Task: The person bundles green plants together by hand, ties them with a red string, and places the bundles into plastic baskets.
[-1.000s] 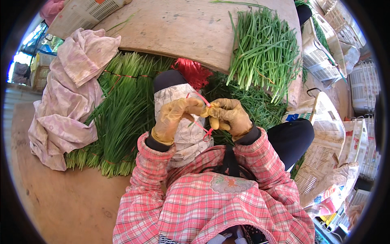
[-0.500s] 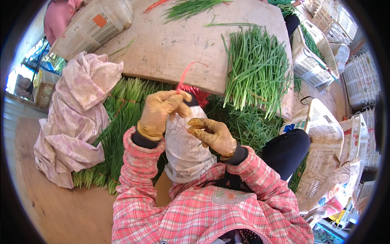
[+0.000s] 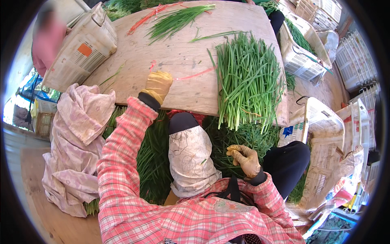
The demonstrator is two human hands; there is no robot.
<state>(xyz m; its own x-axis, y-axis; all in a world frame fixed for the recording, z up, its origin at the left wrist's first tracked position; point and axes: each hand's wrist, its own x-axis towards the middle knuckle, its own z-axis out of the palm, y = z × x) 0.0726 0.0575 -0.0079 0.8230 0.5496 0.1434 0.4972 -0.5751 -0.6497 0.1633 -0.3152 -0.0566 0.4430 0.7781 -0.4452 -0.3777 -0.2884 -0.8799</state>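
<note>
While the left hand (image 3: 157, 85) lies curled, empty, on the bench (image 3: 134, 61) near a red tie (image 3: 194, 75), the right hand (image 3: 244, 159) curls empty; pinch one tie, clear of the chives (image 3: 248, 77).

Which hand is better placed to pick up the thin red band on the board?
Left. The left hand rests on the wooden board near the red band; the right hand is low, near the lap.

Green chives (image 3: 248, 77); pink plaid sleeve (image 3: 122, 146)
</note>
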